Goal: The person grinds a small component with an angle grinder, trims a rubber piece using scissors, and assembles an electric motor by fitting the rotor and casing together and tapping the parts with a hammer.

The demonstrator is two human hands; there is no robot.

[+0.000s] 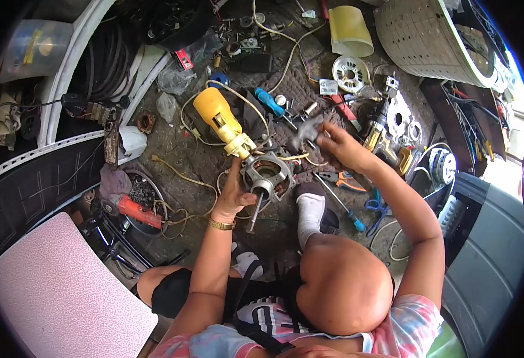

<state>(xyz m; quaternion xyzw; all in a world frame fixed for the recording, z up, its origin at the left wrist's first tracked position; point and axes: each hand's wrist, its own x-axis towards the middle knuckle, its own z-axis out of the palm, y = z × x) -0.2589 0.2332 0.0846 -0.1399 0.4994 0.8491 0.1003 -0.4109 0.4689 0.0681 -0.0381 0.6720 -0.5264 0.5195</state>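
Note:
My left hand (233, 197) grips an electric motor (268, 177) from below and the left. Its grey metal end frame faces up, copper windings show inside, and the shaft points towards me. Just beyond the motor lies a yellow plastic-bodied tool (216, 113); whether they touch is unclear. My right hand (339, 146) is closed around what looks like a hammer (305, 133), its grey head smeared by motion. That head is up and to the right of the motor, apart from it. Near my right hand lie orange-handled pliers (344, 181) and a blue-handled screwdriver (356, 222).
A yellow cordless drill (374, 134) and blue scissors (376, 206) lie to the right. At left, an orange angle grinder (139, 212) rests by a bowl of small parts. A perforated drum (420, 45) stands at far right. Pale cords (190, 176) wind across the floor.

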